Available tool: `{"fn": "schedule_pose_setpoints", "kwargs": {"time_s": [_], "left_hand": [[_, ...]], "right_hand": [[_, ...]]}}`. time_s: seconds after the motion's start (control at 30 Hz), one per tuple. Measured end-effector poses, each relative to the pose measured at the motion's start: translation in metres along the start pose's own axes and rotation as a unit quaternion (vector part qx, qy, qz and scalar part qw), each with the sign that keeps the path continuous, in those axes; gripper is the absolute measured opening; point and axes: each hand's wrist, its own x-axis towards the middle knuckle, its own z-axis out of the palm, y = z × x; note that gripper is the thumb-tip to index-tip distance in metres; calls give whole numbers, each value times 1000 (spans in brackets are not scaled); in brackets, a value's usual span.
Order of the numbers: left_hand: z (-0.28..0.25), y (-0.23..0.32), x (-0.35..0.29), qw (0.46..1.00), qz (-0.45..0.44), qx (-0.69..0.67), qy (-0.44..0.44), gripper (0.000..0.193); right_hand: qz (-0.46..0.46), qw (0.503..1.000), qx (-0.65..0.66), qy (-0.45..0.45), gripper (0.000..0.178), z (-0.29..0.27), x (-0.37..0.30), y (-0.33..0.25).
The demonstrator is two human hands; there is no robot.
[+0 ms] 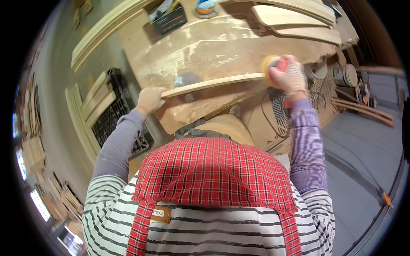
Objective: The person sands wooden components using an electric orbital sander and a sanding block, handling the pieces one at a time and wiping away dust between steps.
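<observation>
A long, pale wooden slat lies across in front of me, slightly bowed in this view. Its left end is gripped by my left hand, fingers closed around it. At the slat's right end, my right hand is wrapped around a round power sander with a yellow rim and a red part. The sander's face meets the slat near that end, though blur hides the exact contact. Beneath the slat is a dusty brown worktable. A blue-grey disc lies on it, partly covered by the slat.
A dark box of tools and a blue-and-orange round object stand at the back. Curved pale boards are stacked far right. A black crate holding wood pieces is at left. White bucket and wooden sticks sit right.
</observation>
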Motion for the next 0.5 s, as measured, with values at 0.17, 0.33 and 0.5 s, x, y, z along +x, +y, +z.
{"fn": "schedule_pose_setpoints", "kwargs": {"time_s": [0.17,0.33,0.5], "left_hand": [[9,-10,2,1000,-3,21,-2,25],[3,-6,3,1000,-6,11,-13,19],[4,-30,-8,997,10,-76,-18,36]], "right_hand": [[82,996,31,-12,66,4,19,40],[-193,980,36,-14,35,53,-51,-133],[-256,935,54,-240,26,39,-96,-241]]}}
